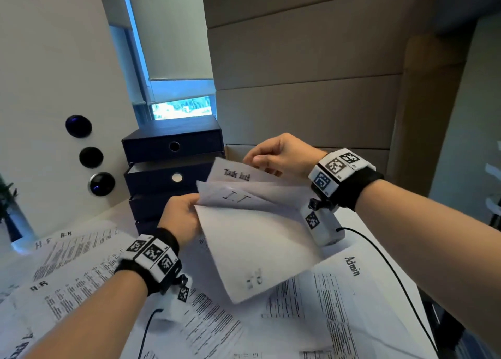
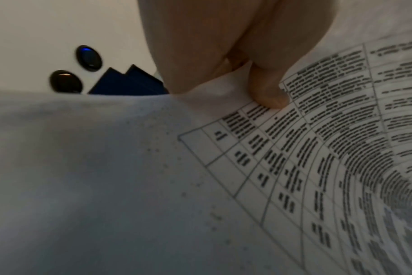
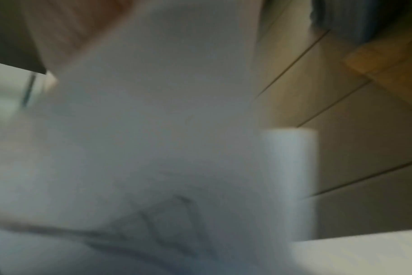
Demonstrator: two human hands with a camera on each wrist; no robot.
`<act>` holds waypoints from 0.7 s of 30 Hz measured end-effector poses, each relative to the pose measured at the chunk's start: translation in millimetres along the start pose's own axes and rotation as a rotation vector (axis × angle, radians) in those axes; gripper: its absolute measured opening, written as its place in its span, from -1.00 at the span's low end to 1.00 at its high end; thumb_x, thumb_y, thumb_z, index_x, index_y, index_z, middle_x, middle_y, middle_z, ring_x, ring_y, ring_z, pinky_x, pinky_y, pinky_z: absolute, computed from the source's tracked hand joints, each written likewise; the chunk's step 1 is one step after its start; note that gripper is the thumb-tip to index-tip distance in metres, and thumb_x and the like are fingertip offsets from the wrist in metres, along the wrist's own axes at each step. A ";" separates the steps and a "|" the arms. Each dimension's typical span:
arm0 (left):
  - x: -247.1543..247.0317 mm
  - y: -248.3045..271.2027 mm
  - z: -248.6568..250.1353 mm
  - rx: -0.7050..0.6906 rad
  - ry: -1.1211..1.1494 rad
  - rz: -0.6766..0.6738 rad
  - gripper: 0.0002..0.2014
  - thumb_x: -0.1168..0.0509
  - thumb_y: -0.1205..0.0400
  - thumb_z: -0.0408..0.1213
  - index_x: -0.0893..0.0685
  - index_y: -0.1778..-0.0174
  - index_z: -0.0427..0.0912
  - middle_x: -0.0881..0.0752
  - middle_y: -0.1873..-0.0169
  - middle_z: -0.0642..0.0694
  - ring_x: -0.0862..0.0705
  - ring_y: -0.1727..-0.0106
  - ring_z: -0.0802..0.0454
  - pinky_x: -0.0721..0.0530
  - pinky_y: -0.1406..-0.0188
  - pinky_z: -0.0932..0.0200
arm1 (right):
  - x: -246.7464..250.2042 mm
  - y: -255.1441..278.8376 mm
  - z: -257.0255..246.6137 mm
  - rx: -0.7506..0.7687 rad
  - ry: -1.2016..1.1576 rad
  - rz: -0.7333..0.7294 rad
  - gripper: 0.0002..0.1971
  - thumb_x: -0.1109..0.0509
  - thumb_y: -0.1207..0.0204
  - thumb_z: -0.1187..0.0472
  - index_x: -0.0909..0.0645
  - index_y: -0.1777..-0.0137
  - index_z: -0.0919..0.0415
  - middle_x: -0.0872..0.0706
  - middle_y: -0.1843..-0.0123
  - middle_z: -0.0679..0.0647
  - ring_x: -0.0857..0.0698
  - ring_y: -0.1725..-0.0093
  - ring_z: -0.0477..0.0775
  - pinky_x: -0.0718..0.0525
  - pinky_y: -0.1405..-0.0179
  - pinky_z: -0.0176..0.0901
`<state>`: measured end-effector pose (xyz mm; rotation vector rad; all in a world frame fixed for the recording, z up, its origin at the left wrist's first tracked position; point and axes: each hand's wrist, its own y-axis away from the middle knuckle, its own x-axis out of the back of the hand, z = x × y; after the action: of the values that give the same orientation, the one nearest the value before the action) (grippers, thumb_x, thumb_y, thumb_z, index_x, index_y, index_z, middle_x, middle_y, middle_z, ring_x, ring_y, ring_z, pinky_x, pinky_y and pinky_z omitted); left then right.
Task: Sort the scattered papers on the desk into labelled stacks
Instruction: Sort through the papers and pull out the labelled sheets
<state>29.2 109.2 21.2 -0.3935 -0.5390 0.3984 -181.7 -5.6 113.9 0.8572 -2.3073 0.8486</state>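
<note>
My left hand [image 1: 187, 215] grips the left edge of a small bundle of white sheets [image 1: 257, 245] lifted above the desk. The front sheet shows its blank back. Behind it a sheet is headed "I.T" [image 1: 238, 196], and the rearmost is headed "Task list" [image 1: 236, 174]. My right hand [image 1: 271, 159] pinches the top edge of the "Task list" sheet. In the left wrist view my fingers [image 2: 268, 93] press on a printed table [image 2: 318, 158]. The right wrist view is blurred, filled by a white sheet [image 3: 153, 139].
Printed papers headed "H.R" [image 1: 67, 253] cover the desk at left, and one headed "Admin" [image 1: 352, 266] lies at right. A dark blue drawer unit [image 1: 173, 166] stands behind the hands. A black cable [image 1: 393, 272] trails across the right side. Panelled wall stands behind.
</note>
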 end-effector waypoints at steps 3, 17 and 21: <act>12.7 -1.9 -6.4 0.220 0.286 0.192 -0.73 -0.23 -0.61 -0.52 -0.78 0.22 -0.14 -0.73 0.39 -0.05 -0.68 0.35 0.04 -0.67 0.34 0.29 | 0.9 18.1 26.2 -0.130 -0.008 0.076 -0.73 -0.26 -0.68 0.08 -0.73 -0.15 0.19 -0.79 0.09 0.02 -0.69 0.19 -0.21 -0.67 0.03 -0.23; 31.7 -13.1 -29.2 0.439 0.710 0.457 -0.26 -0.09 -0.68 -0.41 -0.42 0.97 -0.15 -0.42 0.85 0.14 -0.37 0.81 0.20 -0.32 0.74 0.44 | -52.7 82.9 100.7 -0.544 0.175 -0.343 -0.40 -0.61 -0.30 -0.14 -0.54 -0.30 0.02 -0.69 -0.19 -0.11 -0.62 -0.23 -0.01 -0.47 -0.38 -0.08; 38.6 -25.9 -42.7 0.480 0.848 0.561 -0.53 -0.08 -0.71 -0.31 -0.45 0.58 -0.01 -0.41 0.82 0.15 -0.38 0.55 0.14 -0.37 0.68 0.36 | -46.6 67.4 87.5 -0.389 0.031 -0.014 -0.69 -0.59 -0.39 0.11 -0.59 -0.06 0.09 -0.74 0.03 -0.05 -0.71 0.06 -0.06 -0.61 -0.07 -0.18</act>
<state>90.3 94.1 15.3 -0.2072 0.5102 0.8189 -221.2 -9.3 0.8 0.6803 -2.3267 0.3812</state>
